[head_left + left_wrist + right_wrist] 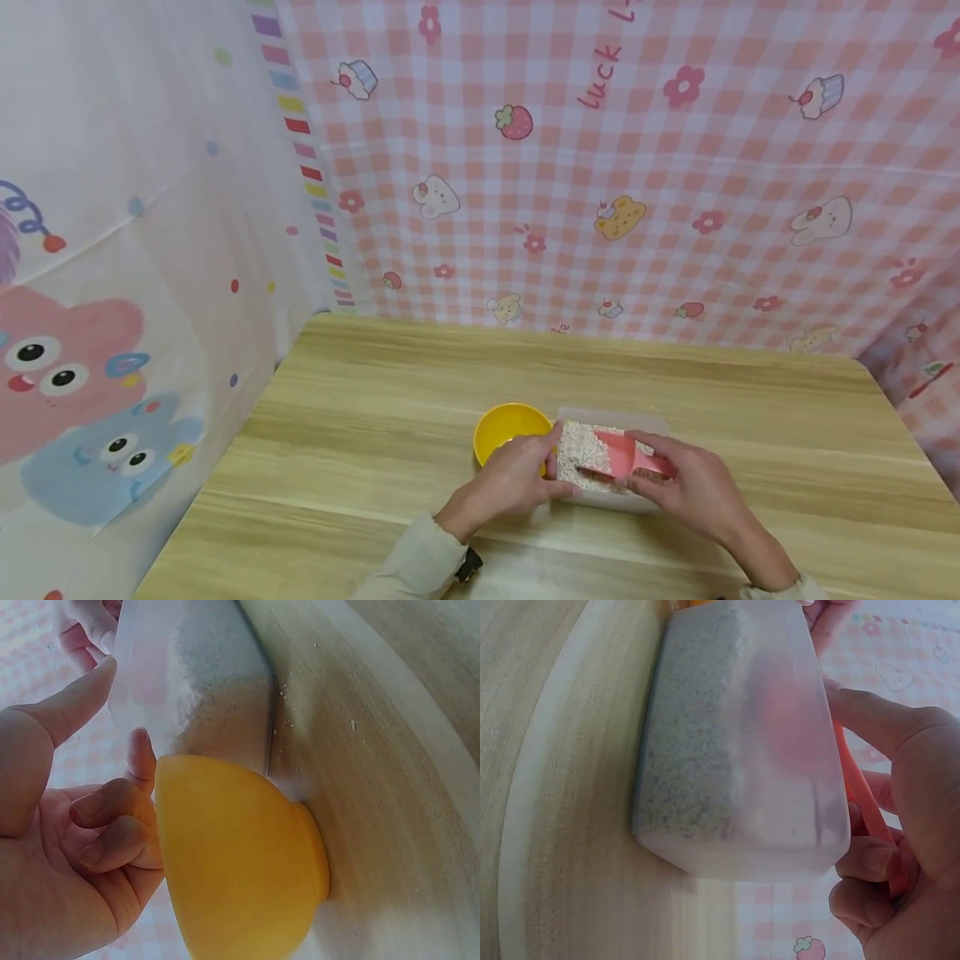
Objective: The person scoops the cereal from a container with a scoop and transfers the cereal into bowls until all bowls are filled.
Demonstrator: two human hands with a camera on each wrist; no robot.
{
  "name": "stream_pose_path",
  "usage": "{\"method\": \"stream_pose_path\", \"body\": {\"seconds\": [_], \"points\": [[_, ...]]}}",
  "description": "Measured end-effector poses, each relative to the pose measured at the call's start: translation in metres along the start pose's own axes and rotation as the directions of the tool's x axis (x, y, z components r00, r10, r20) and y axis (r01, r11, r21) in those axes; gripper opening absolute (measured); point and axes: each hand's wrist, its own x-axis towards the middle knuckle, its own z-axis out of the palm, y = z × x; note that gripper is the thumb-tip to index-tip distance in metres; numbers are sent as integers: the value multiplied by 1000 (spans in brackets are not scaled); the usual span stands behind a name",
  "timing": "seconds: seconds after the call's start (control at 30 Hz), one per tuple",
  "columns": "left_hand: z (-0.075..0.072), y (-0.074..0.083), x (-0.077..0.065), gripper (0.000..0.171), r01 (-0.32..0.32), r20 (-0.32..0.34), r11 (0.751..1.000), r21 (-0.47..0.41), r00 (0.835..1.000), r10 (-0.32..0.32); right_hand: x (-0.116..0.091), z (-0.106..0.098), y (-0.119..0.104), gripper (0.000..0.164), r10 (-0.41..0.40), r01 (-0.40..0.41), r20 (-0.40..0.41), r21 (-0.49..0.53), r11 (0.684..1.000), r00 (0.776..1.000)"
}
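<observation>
A translucent plastic container of pale flakes like rolled oats stands on the table. My left hand holds its left end, thumb at the near corner and index finger at the far one; its other fingers curl beside the yellow bowl. That bowl stands upright just left of the container, partly hidden by this hand in the head view. With my right hand I grip the handle of a pink scoop, whose head is down inside the container against the flakes. The right wrist view shows the scoop blurred through the container wall.
The wood-grain table extends to both sides and behind. A few crumbs lie beside the container. A pink checked cloth hangs along the back edge, and a white printed cloth hangs at the left.
</observation>
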Motion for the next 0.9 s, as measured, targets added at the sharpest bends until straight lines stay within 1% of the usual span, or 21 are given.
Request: {"method": "stream_pose_path", "body": {"seconds": [0.1,0.2,0.3,0.43,0.57,0.67,0.77,0.9], "points": [[-1,-2,-2,90,-2,-8,1000,7,1000,2,1,4,0,52,-23,23,-19,26,999,1000],[-1,-3,-3,89,-10,-14,1000,8,1000,11,2,7,1,53,-26,27,-29,42,999,999],[-1,-2,-3,89,-17,-16,1000,4,1000,17,2,8,1,54,-16,18,-36,50,999,999],[1,0,-2,89,-7,-9,1000,2,1000,7,0,7,1,53,4,-2,-34,54,999,999],[3,3,1,89,6,-5,1000,17,1000,-6,-2,5,1,53,17,-16,-18,55,998,1000],[3,3,0,89,6,-12,1000,31,1000,-5,-2,5,1,53,21,-19,-16,68,997,1000],[1,2,-3,88,-10,-37,999,44,999,12,-2,6,1,52,21,-19,-16,90,996,1000],[-8,-1,-9,83,-27,-100,999,38,994,31,-1,7,0,52,22,-20,-11,106,994,1000]]}}
